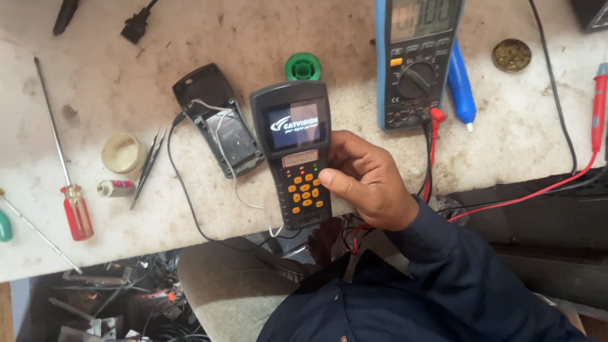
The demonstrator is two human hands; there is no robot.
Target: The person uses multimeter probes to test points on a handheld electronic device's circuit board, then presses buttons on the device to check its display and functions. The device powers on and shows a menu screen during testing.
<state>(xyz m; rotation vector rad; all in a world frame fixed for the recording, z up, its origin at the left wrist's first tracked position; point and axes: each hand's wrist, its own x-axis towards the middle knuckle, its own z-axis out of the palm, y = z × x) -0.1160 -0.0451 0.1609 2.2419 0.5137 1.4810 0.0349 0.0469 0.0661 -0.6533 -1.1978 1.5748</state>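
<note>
Surface (pixel 158 209): pale, stained and scratched, its near edge running just above the person's lap.

Multimeter (pixel 418 60), blue case, lies flat at the far edge, dial toward the person; red and black leads are plugged in at its lower end and trail off over the near edge.

Handheld meter (pixel 296 152), dark grey with a lit screen and orange keys, sits close to the near edge at centre, tilted up off the surface, apparently so the screen faces the wearer. Right hand (pixel 367 180) has its grip closed around the meter's right side, thumb laid on the keypad. Left hand is not in view.

Open back cover (pixel 218 117), inside up, lies just left of the meter, joined to it by thin white wires.

Red-handled screwdriver (pixel 63 171) lies toward the left edge; tweezers (pixel 147 166) and a small round tin (pixel 121 152) rest between it and the cover.
</note>
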